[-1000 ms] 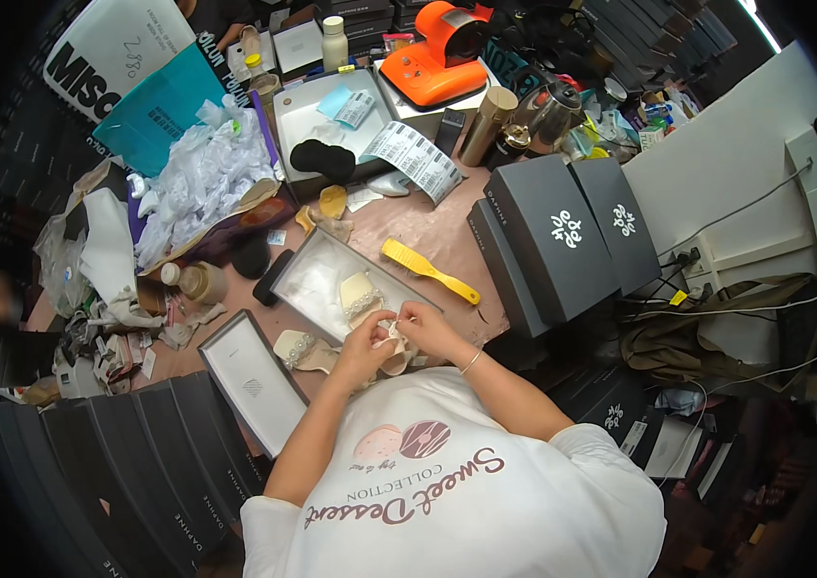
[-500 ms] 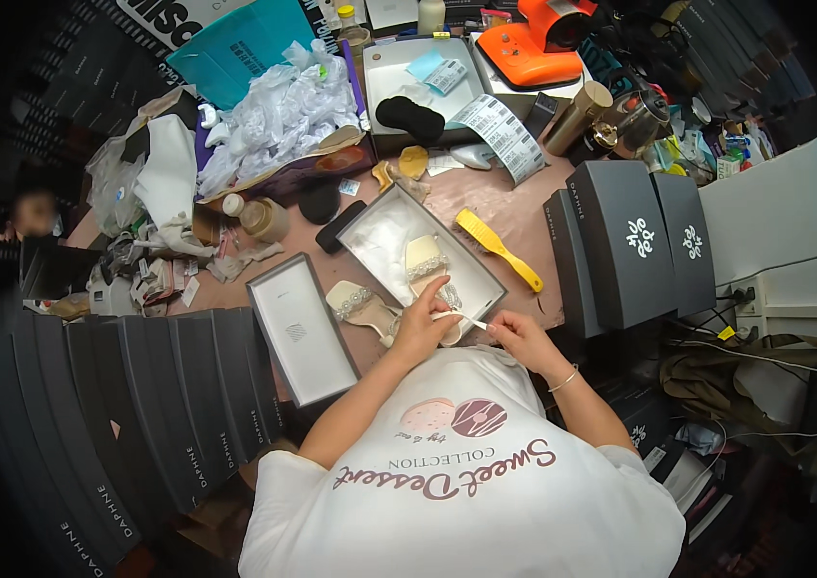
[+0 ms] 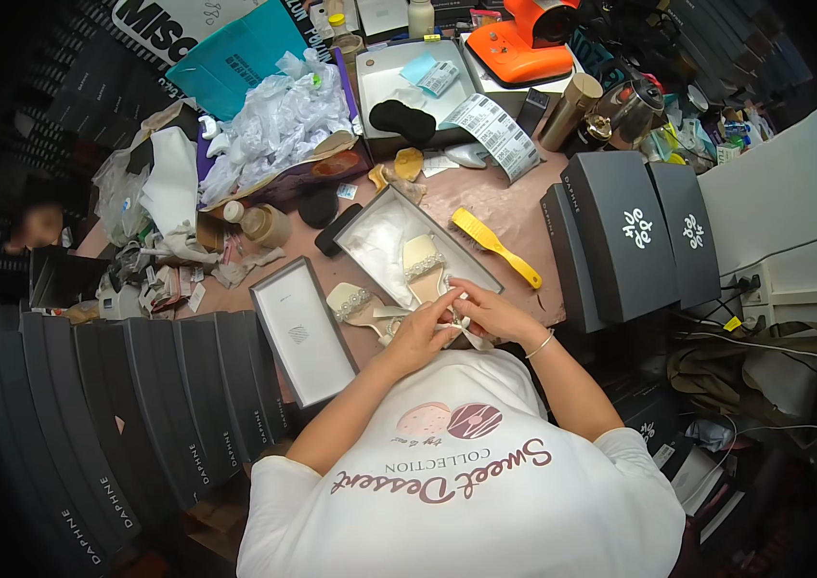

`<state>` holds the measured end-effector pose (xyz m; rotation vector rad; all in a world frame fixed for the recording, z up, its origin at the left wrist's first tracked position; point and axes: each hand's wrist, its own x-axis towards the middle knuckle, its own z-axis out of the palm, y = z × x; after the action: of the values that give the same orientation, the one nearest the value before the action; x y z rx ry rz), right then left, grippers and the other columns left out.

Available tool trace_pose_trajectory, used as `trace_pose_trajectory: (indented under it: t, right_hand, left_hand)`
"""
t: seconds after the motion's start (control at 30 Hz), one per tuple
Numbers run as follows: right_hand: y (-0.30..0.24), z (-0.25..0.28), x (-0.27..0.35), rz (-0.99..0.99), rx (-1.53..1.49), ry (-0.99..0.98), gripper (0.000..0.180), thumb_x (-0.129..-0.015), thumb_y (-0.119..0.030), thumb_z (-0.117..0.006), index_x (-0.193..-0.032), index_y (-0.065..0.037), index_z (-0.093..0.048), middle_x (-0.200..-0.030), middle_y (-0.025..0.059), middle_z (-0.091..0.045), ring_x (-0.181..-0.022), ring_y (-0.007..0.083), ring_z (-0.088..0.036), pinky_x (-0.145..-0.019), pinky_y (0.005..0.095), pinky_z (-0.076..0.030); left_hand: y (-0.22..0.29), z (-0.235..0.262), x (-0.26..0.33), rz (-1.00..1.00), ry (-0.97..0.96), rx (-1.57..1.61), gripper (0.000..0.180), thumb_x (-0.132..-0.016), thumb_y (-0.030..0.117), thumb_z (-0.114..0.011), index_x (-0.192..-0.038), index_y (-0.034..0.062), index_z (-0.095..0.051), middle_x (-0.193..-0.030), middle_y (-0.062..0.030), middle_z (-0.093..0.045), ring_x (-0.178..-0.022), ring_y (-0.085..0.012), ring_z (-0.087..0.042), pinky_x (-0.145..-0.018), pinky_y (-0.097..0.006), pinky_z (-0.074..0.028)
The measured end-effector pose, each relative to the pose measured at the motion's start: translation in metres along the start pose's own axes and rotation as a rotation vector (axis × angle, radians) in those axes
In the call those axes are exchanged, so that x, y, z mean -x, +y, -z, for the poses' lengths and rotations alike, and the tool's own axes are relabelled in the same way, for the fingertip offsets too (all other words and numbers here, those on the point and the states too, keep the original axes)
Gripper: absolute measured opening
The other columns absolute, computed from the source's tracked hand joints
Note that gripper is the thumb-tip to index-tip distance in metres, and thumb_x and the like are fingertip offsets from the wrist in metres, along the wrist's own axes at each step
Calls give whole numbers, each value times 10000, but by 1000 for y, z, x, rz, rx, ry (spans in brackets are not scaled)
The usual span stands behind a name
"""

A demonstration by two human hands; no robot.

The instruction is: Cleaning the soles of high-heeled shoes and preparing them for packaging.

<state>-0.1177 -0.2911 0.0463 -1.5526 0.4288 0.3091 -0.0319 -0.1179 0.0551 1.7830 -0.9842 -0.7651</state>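
Observation:
My left hand (image 3: 418,334) and my right hand (image 3: 497,314) meet over the near end of an open grey shoebox (image 3: 491,282). The fingers of both pinch a thin white strap, which appears to belong to the cream sandal (image 3: 422,262) with a beaded band that lies partly in the box. Its heel end is hidden behind my hands. A second cream sandal (image 3: 350,303) rests on the table between the box and its lid, close to my left hand. The grey lid (image 3: 300,332), white inside, lies left of it.
A yellow brush (image 3: 500,250) lies right of the shoebox. Upright dark shoeboxes (image 3: 615,236) stand beyond it, and a long row of dark boxes (image 3: 153,405) lines the near left. Behind are a bin of crumpled white paper (image 3: 278,125), a grey tray (image 3: 408,72) and an orange device (image 3: 521,48).
My right hand has moved left and in against my left hand, bringing the strap between them. Earlier the hands were apart with the strap stretched between. The view has shifted slightly.

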Motion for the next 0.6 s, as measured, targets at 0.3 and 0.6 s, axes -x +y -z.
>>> trace_pose_trajectory:
  t: [0.3,0.6]
  right_hand:
    - [-10,5,-2,182,68,90,171,-898,-182,-620,-921,-13,-636,-729,29,-593,-599,59,-504,-527,224,-417]
    - [9,11,9,358,470,-54,242,-872,-235,-630,-934,-2,-652,-960,167,-642,-874,281,-616,-728,381,-480]
  left_hand:
    - [-6,-5,2,152,130,114,539,-813,86,-674,-1321,86,-496,-868,-95,-649,-782,-169,-619,-718,-284,-485]
    - [20,-4,11,118,228,-378,381,-807,83,-665,-1179,42,-597,-924,-150,-664,-797,-295,-648,-702,-374,-506]
